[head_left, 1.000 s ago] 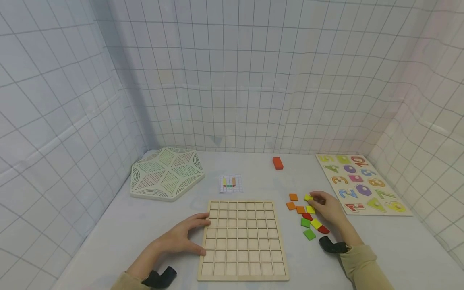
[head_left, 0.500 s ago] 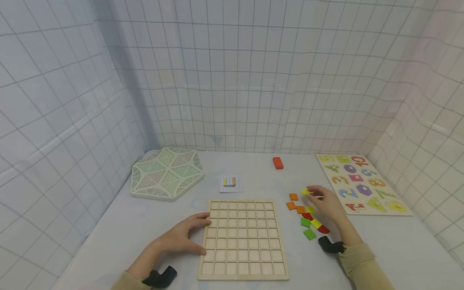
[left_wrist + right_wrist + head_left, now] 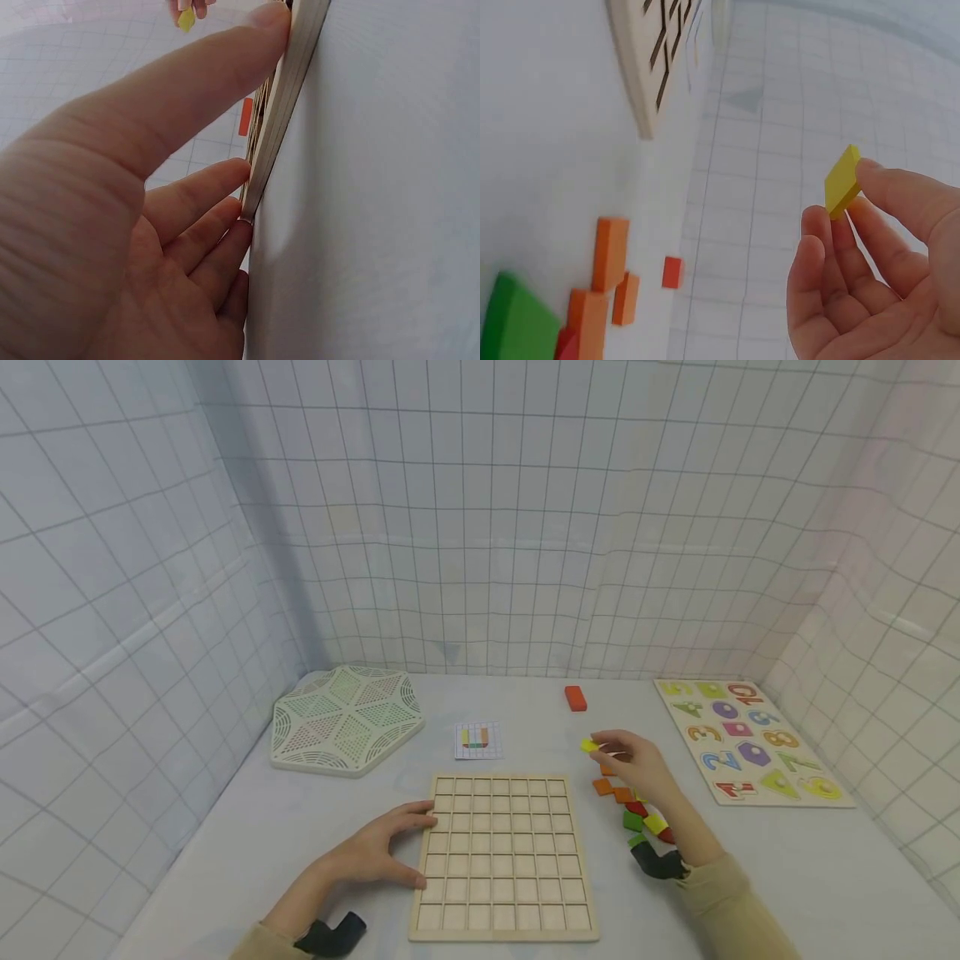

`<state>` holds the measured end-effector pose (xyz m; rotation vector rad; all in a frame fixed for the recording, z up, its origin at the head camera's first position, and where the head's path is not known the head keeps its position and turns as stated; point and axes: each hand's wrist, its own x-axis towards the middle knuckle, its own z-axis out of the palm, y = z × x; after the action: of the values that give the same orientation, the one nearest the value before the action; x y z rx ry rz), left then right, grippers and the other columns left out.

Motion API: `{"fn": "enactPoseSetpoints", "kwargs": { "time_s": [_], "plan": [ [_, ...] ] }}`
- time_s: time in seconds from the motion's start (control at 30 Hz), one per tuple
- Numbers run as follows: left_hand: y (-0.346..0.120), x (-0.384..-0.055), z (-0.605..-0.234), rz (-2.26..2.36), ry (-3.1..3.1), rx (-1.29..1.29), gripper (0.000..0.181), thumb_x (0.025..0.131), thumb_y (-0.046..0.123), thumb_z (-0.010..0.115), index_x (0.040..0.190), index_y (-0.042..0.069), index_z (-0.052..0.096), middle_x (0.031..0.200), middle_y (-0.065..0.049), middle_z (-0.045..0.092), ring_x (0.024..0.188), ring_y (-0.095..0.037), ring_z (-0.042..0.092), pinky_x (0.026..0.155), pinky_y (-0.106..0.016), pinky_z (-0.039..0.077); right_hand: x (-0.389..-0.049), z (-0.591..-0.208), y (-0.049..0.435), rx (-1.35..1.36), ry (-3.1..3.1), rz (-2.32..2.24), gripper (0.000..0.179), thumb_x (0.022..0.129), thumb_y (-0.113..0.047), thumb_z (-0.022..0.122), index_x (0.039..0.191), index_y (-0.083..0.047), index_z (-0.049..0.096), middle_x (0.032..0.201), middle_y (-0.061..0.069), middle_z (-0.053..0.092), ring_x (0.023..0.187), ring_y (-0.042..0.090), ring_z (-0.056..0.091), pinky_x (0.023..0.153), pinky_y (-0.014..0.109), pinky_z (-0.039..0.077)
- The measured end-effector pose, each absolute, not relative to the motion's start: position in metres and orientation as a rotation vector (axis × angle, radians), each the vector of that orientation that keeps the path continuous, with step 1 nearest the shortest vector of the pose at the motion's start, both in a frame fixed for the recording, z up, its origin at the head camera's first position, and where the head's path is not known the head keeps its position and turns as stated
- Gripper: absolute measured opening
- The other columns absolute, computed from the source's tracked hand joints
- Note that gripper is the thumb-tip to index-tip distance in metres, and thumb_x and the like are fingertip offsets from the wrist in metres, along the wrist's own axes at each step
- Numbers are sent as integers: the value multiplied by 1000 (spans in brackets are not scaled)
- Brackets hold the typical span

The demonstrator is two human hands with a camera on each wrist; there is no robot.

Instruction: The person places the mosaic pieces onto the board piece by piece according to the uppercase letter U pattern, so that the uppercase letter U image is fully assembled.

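My right hand pinches a yellow square tile between thumb and fingers, raised above the table in the right wrist view. Below and behind that hand lie loose tiles: orange squares, a green square, a yellow square and a red curved-edged piece, some partly hidden by the arm. At the left edge of a wooden grid board, my left hand rests with thumb and fingertips spread along the rim. The board's cells hold no tiles.
Behind the board lies a small card printed with a coloured U shape. A red block stands farther back. To the left is a pale hexagonal perforated plate, and a number-and-shape puzzle board lies to the right.
My right hand has lifted the yellow tile from beside the pile and carried it left, toward the board's far right corner. The left hand stays in place.
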<state>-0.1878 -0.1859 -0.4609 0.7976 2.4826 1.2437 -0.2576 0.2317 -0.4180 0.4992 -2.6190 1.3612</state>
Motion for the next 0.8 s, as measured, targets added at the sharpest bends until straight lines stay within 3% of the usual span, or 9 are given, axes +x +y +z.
{"fn": "enactPoseSetpoints", "kwargs": {
  "time_s": [0.2, 0.6, 0.8],
  "plan": [
    [-186, -188, -462, 1242, 2484, 797, 74, 66, 39, 83, 130, 14, 54, 149, -6, 32, 138, -38, 21, 108, -62, 15, -258, -407, 197, 676, -2556, 1428, 35, 87, -18, 68, 117, -2, 62, 111, 8, 64, 98, 22, 61, 83, 28, 51],
    [-186, -188, -461, 1259, 2466, 793, 74, 67, 37, 83, 130, 14, 54, 149, -7, 32, 138, -38, 20, 107, -63, 15, -261, -404, 140, 833, -2537, 1495, 30, 87, -17, 69, 114, -5, 64, 108, 4, 65, 95, 17, 61, 82, 28, 52],
    [-186, -187, -460, 1269, 2458, 789, 73, 67, 37, 83, 130, 13, 54, 149, -7, 31, 138, -38, 20, 107, -63, 14, -261, -405, 116, 913, -2555, 1516, 31, 88, -16, 66, 116, -3, 63, 112, 9, 63, 97, 22, 60, 84, 34, 51]
  ]
}}
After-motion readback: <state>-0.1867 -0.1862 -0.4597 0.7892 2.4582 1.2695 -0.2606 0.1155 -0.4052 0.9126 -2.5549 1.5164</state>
